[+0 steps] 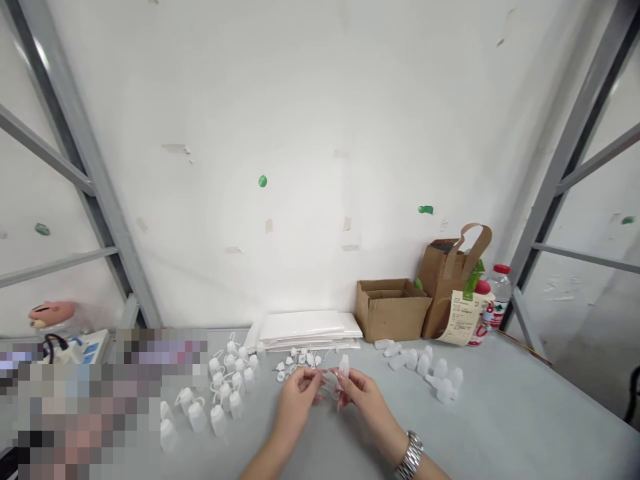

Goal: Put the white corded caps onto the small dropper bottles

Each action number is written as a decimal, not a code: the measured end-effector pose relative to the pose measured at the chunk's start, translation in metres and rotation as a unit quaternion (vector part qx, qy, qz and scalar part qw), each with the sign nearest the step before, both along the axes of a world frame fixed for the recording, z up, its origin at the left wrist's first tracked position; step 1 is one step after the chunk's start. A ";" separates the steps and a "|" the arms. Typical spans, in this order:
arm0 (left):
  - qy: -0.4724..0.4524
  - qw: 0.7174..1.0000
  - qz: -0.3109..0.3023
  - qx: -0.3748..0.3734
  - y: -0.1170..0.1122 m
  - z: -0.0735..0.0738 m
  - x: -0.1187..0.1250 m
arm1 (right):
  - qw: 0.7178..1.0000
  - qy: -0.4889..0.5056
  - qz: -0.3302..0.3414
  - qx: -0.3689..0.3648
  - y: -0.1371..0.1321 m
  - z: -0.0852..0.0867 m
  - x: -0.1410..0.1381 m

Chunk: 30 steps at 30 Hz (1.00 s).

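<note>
Both hands meet over the grey table [525,427] near its front middle. My right hand [364,395], with a metal watch on its wrist, pinches a small clear plastic bottle [343,367] held upright. My left hand [296,395] is closed in a pinch just left of it, fingertips touching a small clear part I cannot make out. Several white capped bottles [220,393] stand to the left of my hands. Loose small caps [300,360] lie just beyond my fingers.
Several empty clear bottles [430,370] lie to the right. A stack of white bags [310,328] rests against the wall. An open cardboard box [390,310], a brown paper bag [450,280] and a drink bottle [497,293] stand at the back right. Metal frame posts flank both sides.
</note>
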<state>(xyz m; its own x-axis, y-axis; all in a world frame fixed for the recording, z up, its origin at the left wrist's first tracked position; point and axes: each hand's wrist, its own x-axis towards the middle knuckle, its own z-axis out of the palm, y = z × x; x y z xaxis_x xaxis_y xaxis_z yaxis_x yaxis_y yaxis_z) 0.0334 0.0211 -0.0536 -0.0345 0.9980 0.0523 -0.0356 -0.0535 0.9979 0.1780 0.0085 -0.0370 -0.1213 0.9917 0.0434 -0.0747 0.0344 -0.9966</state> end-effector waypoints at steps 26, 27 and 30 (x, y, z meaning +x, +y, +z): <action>-0.215 0.970 -0.021 -0.108 -0.013 0.018 0.001 | 0.977 -0.186 0.027 0.097 -0.023 -0.004 -0.016; -0.221 0.970 -0.026 -0.101 -0.013 0.019 0.000 | 0.977 -0.190 0.021 0.097 -0.023 -0.004 -0.015; -0.245 0.964 -0.040 -0.092 -0.014 0.023 0.000 | 0.974 -0.202 -0.004 0.098 -0.020 -0.005 -0.013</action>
<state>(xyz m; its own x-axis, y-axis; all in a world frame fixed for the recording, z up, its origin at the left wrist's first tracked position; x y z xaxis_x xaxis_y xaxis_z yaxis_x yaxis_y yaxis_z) 0.0336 0.0072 -0.0309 0.0670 0.9895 -0.1282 -0.5014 0.1445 0.8531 0.1647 -0.0116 -0.0415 -0.1608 0.9699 0.1830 0.3237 0.2270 -0.9185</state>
